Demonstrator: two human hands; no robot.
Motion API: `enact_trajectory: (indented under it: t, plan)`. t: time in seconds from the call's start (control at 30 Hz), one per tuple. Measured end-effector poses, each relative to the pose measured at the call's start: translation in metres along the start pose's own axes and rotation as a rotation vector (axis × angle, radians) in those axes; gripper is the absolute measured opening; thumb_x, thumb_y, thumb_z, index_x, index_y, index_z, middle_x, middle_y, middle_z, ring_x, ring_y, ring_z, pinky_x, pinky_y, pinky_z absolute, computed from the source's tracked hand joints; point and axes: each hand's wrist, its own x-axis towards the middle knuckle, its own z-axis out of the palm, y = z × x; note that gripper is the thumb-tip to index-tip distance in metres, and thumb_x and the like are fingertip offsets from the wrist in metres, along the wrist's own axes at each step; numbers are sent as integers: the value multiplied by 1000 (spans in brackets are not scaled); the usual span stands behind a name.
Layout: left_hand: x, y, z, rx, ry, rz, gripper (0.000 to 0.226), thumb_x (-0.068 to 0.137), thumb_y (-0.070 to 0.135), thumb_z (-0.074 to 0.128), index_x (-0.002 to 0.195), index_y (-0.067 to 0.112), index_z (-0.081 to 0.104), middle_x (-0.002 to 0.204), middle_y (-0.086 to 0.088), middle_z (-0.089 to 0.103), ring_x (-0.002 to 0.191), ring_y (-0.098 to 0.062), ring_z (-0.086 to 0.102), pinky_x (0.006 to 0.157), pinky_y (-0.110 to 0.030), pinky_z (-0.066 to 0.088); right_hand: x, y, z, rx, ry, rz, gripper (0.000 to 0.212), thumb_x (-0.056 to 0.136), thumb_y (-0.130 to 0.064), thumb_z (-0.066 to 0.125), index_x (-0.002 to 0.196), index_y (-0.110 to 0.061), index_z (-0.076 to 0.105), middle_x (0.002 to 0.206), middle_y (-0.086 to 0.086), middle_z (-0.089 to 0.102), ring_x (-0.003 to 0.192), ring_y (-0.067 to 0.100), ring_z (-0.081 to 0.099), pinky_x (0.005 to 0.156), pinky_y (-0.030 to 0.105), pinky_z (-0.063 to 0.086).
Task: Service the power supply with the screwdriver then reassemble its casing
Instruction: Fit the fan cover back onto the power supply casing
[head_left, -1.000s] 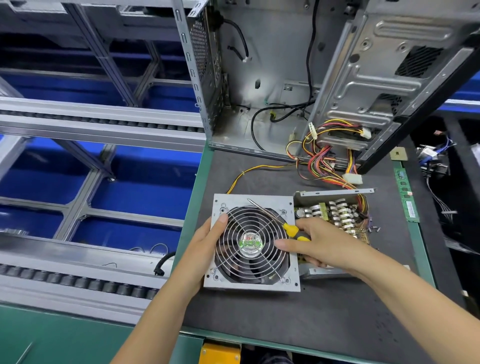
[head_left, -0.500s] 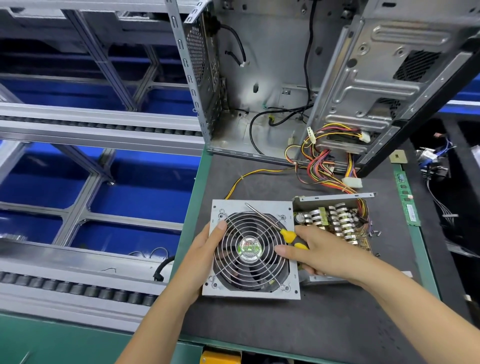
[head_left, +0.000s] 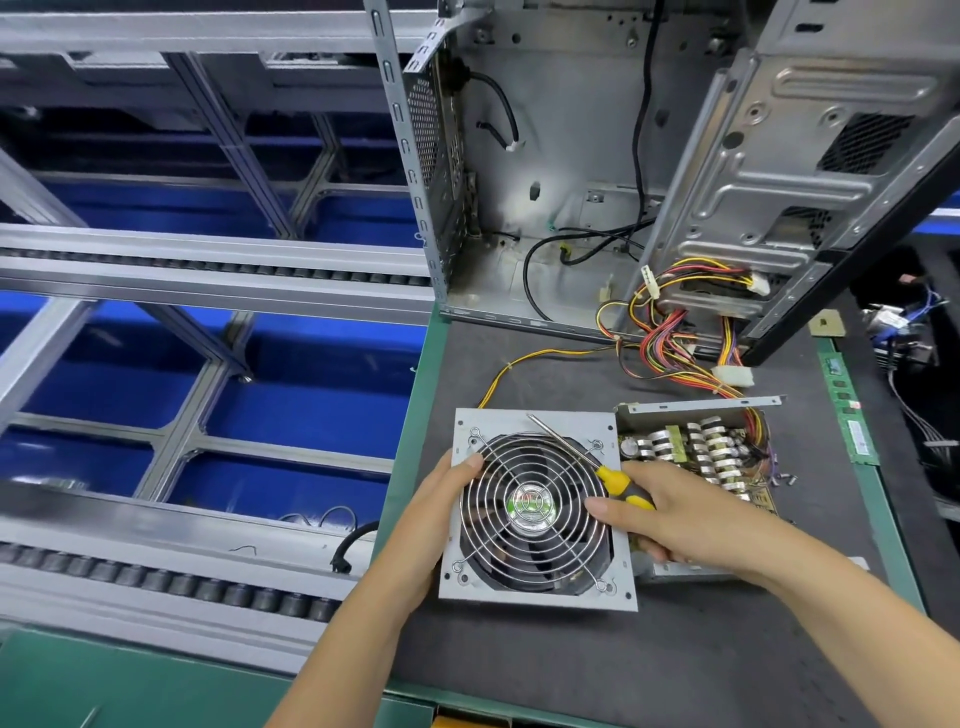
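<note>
1. Power supply (head_left: 691, 462) lies on the dark mat of the table (head_left: 597, 660), in front of an opened computer case (head_left: 545, 171), with its circuit board and coils exposed on the right side.
2. Its fan cover (head_left: 535, 509), a grey panel carrying a wire grille, stands against the left side of the open unit, so the casing is not yet closed.
3. By my reading, the step in hand is reassembly: seating this cover back over the base.
4. The left hand (head_left: 441, 499) grips the cover's left edge, thumb pressed on the face near the grille, fingers hidden behind.
5. The right hand (head_left: 670, 514) is curled round the yellow-and-black handle of the screwdriver (head_left: 587, 457), whose shaft lies slantwise across the grille; its thumb rests on the grille.
6. Small loose screws (head_left: 784, 478) lie on the mat just right of the board.
7. Next, the cover likely needs lowering squarely until its edges meet the base, keeping the coloured wire bundle (head_left: 670, 343) from being pinched, then screws driven in.
</note>
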Motion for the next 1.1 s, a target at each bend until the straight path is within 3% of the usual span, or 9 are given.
enact_trajectory:
  t: [0.13, 0.23, 0.3, 0.4, 0.47, 0.53, 0.7, 0.83, 1.1]
  plan:
    - [1, 0, 0, -54, -2, -6, 36, 89, 38, 57, 121, 26, 65, 120, -2, 70, 113, -21, 65, 97, -40, 47, -3, -4, 2, -56, 122, 6, 27, 87, -45, 60, 100, -22, 53, 64, -13, 54, 54, 5, 53, 49, 10, 37]
    - [2, 2, 2, -30, 44, -22, 26, 96, 34, 50, 112, 30, 69, 114, 1, 72, 107, -17, 68, 87, -33, 50, -11, -8, 2, -562, 560, -63, 30, 82, -46, 67, 104, -28, 58, 81, -10, 62, 83, 13, 61, 66, 26, 46]
    - [1, 5, 5, -25, 77, -38, 26, 96, 33, 49, 112, 26, 68, 110, 0, 74, 103, -18, 70, 86, -33, 51, -15, -16, 6, -691, 743, -305, 23, 76, -41, 75, 91, -27, 64, 74, -9, 63, 73, 18, 61, 56, 29, 42]
    - [1, 8, 9, -35, 74, -23, 31, 96, 27, 47, 115, 12, 66, 107, -8, 74, 99, -21, 70, 86, -33, 52, -10, -34, 19, -666, 515, -452, 34, 74, -54, 71, 100, -33, 66, 88, -12, 58, 79, 13, 59, 63, 31, 46]
    - [0, 9, 11, -70, 57, 1, 26, 95, 22, 47, 104, 8, 67, 92, -9, 76, 82, -18, 73, 70, -26, 56, 0, -40, 28, -727, 356, -409, 50, 74, -64, 64, 117, -39, 58, 103, -14, 53, 89, 12, 57, 72, 31, 46]
    - [0, 11, 12, -79, 51, 9, 22, 96, 21, 47, 98, 10, 66, 79, -5, 75, 68, -15, 72, 55, -21, 54, 8, -41, 34, -820, 311, -382, 57, 74, -66, 62, 124, -41, 51, 109, -14, 47, 88, 13, 58, 71, 30, 45]
    - [-1, 10, 9, -108, 72, -26, 36, 99, 40, 44, 96, 16, 71, 80, -4, 77, 69, -14, 73, 49, -18, 52, 14, -39, 35, -899, 268, -373, 54, 76, -65, 60, 122, -40, 48, 107, -14, 41, 84, 16, 57, 64, 30, 40]
    - [0, 8, 7, -114, 49, 4, 30, 100, 40, 43, 92, 25, 67, 71, 11, 75, 64, -1, 70, 45, -11, 48, 14, -45, 32, -949, 229, -378, 40, 85, -58, 55, 120, -41, 48, 108, -13, 39, 88, 18, 59, 66, 32, 44]
    - [3, 6, 6, -98, 81, -8, 37, 97, 48, 46, 113, 24, 68, 99, 0, 76, 86, -9, 72, 63, -20, 53, 16, -59, 28, -1047, 155, -384, 38, 82, -49, 58, 118, -41, 47, 116, -9, 39, 80, 19, 56, 66, 31, 43]
